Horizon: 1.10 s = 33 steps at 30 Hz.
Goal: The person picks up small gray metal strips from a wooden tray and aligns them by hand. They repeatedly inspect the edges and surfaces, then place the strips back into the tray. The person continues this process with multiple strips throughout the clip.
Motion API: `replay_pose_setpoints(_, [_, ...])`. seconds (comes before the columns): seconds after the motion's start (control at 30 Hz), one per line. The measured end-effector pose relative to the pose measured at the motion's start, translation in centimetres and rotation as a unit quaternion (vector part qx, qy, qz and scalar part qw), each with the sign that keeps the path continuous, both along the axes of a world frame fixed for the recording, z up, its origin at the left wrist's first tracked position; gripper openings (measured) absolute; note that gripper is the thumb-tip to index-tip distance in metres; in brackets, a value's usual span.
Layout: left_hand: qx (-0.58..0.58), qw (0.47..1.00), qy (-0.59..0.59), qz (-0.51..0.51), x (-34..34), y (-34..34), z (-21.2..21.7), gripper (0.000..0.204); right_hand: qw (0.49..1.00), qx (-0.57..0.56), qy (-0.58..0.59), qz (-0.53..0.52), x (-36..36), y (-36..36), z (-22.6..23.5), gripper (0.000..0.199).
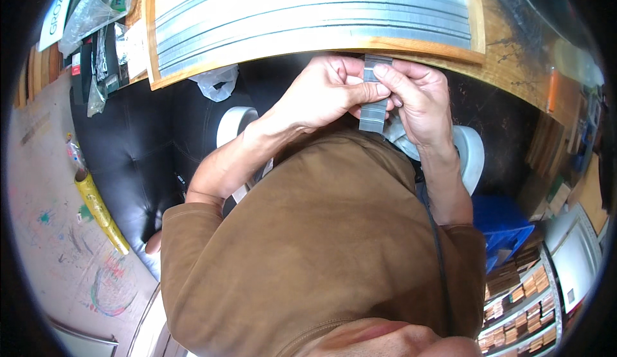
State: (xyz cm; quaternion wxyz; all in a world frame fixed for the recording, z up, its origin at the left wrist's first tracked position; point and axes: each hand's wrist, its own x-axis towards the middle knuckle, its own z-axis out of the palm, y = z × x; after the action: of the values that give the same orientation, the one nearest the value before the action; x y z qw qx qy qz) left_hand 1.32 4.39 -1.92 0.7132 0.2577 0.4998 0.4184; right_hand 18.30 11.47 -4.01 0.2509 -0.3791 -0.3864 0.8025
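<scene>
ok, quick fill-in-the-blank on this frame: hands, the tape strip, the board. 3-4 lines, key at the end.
1. Both hands, the left hand and the right hand, pinch a short strip of ____ tape.
2. The wooden-framed board above the hands is covered in ____ of the same tape.
3. A white tape roll sits beside the person's ____ forearm.
4. The person wears a ____ sweatshirt.

Missing words: grey; rows; left; brown

Tape strip (374, 103) between hands, before framed board (315, 16)
</scene>
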Motion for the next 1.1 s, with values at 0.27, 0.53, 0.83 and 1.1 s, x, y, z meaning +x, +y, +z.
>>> replay_pose_setpoints(0.27, [0.223,0.955,0.195,-0.006,0.3,-3.2,4.3,0.013,0.915,0.369,-0.072,0.148,0.8,0.1,8.1,0.024])
replay_pose_setpoints(0.53, [0.322,0.769,0.549,0.056,-7.0,3.3,9.3,0.02,0.738,0.66,0.023,0.136,-7.9,9.4,14.0,0.02])
replay_pose_setpoints(0.83, [0.286,0.867,0.405,0.053,-14.4,9.3,5.3,0.021,0.815,0.555,0.034,0.165,-15.4,14.7,9.1,0.014])
replay_pose_setpoints(1.1, [0.227,0.887,0.396,0.069,-13.5,9.6,6.2,0.018,0.82,0.554,0.069,0.128,-15.8,14.9,7.6,0.011])
